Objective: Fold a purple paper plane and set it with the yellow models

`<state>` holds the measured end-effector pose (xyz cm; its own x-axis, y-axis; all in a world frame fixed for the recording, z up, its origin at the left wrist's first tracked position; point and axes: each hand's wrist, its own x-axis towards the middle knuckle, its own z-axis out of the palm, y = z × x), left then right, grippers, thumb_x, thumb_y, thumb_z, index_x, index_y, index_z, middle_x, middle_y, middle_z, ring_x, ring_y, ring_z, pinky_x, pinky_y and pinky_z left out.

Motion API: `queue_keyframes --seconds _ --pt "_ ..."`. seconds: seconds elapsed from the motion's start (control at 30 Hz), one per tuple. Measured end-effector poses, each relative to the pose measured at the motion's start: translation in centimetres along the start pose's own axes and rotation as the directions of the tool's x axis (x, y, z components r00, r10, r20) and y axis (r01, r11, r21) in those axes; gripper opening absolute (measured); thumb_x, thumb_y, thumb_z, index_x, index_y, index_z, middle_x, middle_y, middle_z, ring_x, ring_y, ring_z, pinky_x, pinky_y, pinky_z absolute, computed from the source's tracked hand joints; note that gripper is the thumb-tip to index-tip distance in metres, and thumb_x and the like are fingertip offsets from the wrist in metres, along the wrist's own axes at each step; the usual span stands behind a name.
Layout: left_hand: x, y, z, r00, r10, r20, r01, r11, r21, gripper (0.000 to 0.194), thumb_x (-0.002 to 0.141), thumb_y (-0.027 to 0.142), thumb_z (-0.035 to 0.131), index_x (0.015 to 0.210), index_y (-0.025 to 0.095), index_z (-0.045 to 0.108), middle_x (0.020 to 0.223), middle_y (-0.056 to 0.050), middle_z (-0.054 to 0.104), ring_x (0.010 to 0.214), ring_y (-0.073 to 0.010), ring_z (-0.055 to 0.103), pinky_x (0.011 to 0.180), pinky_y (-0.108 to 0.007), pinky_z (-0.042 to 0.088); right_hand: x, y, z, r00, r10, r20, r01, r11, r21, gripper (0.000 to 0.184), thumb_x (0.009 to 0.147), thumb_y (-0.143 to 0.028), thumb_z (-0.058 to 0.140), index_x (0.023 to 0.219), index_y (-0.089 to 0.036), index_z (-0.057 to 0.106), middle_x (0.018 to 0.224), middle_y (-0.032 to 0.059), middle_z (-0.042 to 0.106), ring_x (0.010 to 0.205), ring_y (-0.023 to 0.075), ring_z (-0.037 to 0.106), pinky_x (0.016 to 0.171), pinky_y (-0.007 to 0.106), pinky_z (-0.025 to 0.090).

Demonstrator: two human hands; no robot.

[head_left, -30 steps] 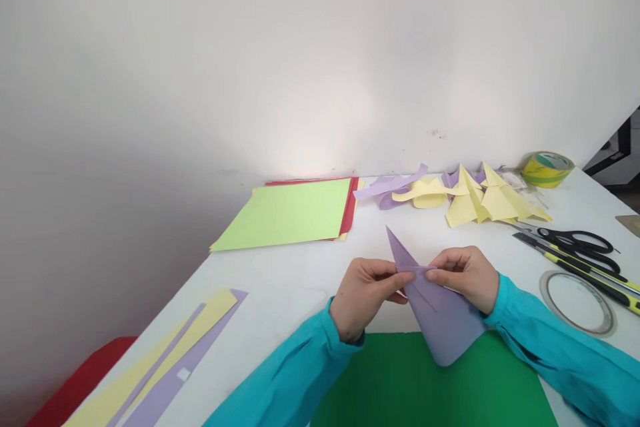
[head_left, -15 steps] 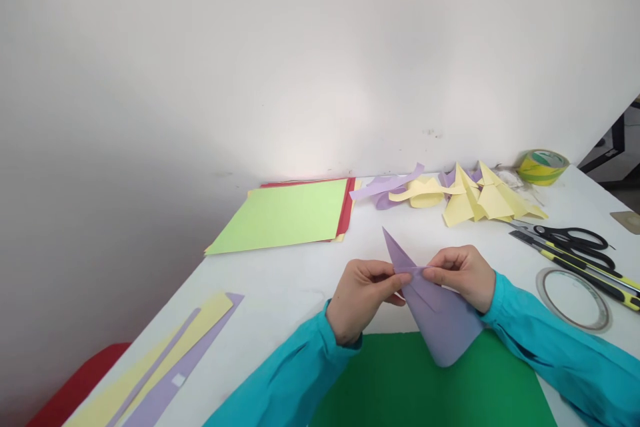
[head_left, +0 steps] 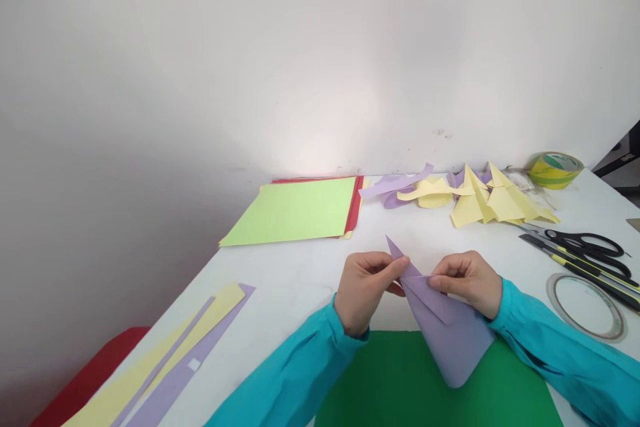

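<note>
Clock centred on folded purple paper (head_left: pixel 453 340), face read from person's side. Paper between hands, narrow tip toward 11. Left hand (head_left: pixel 363 290) at 10: thumb on top, fingers behind, pinching paper near tip; left forearm (head_left: pixel 295 367) slants in from 8. Right hand (head_left: pixel 467 280) at 1: fingers curled, thumb and forefinger gripping upper edge; right forearm (head_left: pixel 560 340) from 4. Green sheet (head_left: pixel 440 407) at 6, on desk (head_left: pixel 290 293). I see scissors (head_left: pixel 590 247) at 2, apart.
</note>
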<state>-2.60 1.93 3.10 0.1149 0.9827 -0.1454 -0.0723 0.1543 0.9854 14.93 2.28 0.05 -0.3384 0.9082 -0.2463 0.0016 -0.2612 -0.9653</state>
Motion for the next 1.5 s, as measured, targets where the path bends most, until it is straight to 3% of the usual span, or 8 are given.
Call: queue_keyframes --seconds 0.17,0.6,0.77,0.87,0.97,1.17,1.37,1.5 --pt "0.0 -0.1 0.1 0.999 -0.024 -0.030 0.024 1.000 -0.016 0.031 0.062 0.033 0.070 0.043 0.011 0.057 0.042 0.000 0.054 0.042 -0.0135 0.055 0.043 -0.027 0.050 0.0 0.2 0.0 0.999 -0.018 0.036 0.018 1.000 0.019 0.029 0.051 -0.038 0.077 0.059 -0.013 0.065 0.050 -0.0004 0.060 0.047 0.0079 0.049 0.046 0.021 0.038" --pt "0.6 -0.2 -0.4 0.991 -0.049 -0.124 0.038 0.996 -0.086 0.035 0.065 0.042 0.067 0.054 0.009 0.063 0.050 -0.004 0.060 0.045 -0.0137 0.055 0.042 -0.025 0.049 -0.1 0.0 0.2 0.994 0.052 0.093 -0.053 0.999 0.007 0.035 0.050 -0.043 0.076 0.061 -0.012 0.064 0.050 -0.0007 0.058 0.047 0.0074 0.048 0.046 0.021 0.035" --pt "0.4 0.1 -0.4 0.989 -0.115 0.091 0.113 0.993 0.026 0.033 0.061 0.042 0.070 0.063 0.009 0.065 0.052 -0.005 0.061 0.050 -0.0166 0.058 0.047 -0.028 0.052 0.3 0.2 -0.2 0.999 0.027 0.032 -0.029 0.998 0.053 0.032 0.052 -0.041 0.076 0.061 -0.012 0.065 0.050 -0.0009 0.059 0.046 0.0071 0.047 0.046 0.021 0.035" --pt "0.2 0.2 -0.4 0.974 -0.127 0.189 0.119 0.992 0.053 0.030 0.063 0.039 0.070 0.066 0.010 0.065 0.057 -0.005 0.061 0.051 -0.0151 0.058 0.048 -0.028 0.052 0.7 0.5 -0.6 0.998 0.069 0.009 -0.069 0.959 0.275 0.028 0.051 -0.034 0.078 0.060 -0.012 0.063 0.049 -0.0016 0.058 0.046 0.0066 0.049 0.047 0.020 0.036" --pt "0.1 -0.1 -0.3 0.975 -0.061 0.214 0.056 0.998 0.030 0.028 0.064 0.036 0.069 0.076 0.010 0.065 0.072 -0.007 0.064 0.055 -0.0145 0.058 0.051 -0.030 0.053 1.0 0.9 -0.9 0.983 0.165 0.083 -0.184 0.825 0.534 0.028 0.051 -0.032 0.079 0.060 -0.013 0.060 0.049 -0.0013 0.058 0.045 0.0070 0.050 0.045 0.019 0.036" --pt "0.4 -1.5 0.2 0.965 0.076 0.252 -0.035 0.986 -0.163 0.049 0.056 0.019 0.076 0.102 0.017 0.060 0.103 -0.011 0.063 0.098 -0.0252 0.056 0.082 -0.040 0.048 0.6 1.7 -0.1 0.922 0.260 0.288 -0.384 0.712 0.587 0.023 0.056 -0.027 0.075 0.061 -0.014 0.057 0.050 -0.0039 0.052 0.041 0.0037 0.043 0.042 0.017 0.033" --pt "0.0 -2.0 0.6 0.956 0.044 0.290 0.052 0.947 -0.316 0.017 0.060 0.021 0.074 0.072 0.012 0.066 0.072 -0.007 0.068 0.069 -0.0177 0.060 0.071 -0.034 0.047 -0.3 1.7 1.6 0.831 0.352 0.431 -0.549 0.649 0.526 0.018 0.060 -0.029 0.068 0.062 -0.015 0.057 0.046 -0.0053 0.050 0.036 0.0024 0.042 0.040 0.015 0.032" --pt "0.1 -1.7 0.5 0.967 0.020 0.256 0.052 0.961 -0.272 0.018 0.059 0.026 0.075 0.067 0.011 0.067 0.059 -0.004 0.064 0.055 -0.0147 0.056 0.059 -0.031 0.046 0.0 0.9 1.0 0.836 0.324 0.442 -0.506 0.766 0.396 0.027 0.060 -0.035 0.069 0.073 -0.012 0.063 0.057 0.0038 0.063 0.049 0.0124 0.058 0.048 0.021 0.042"
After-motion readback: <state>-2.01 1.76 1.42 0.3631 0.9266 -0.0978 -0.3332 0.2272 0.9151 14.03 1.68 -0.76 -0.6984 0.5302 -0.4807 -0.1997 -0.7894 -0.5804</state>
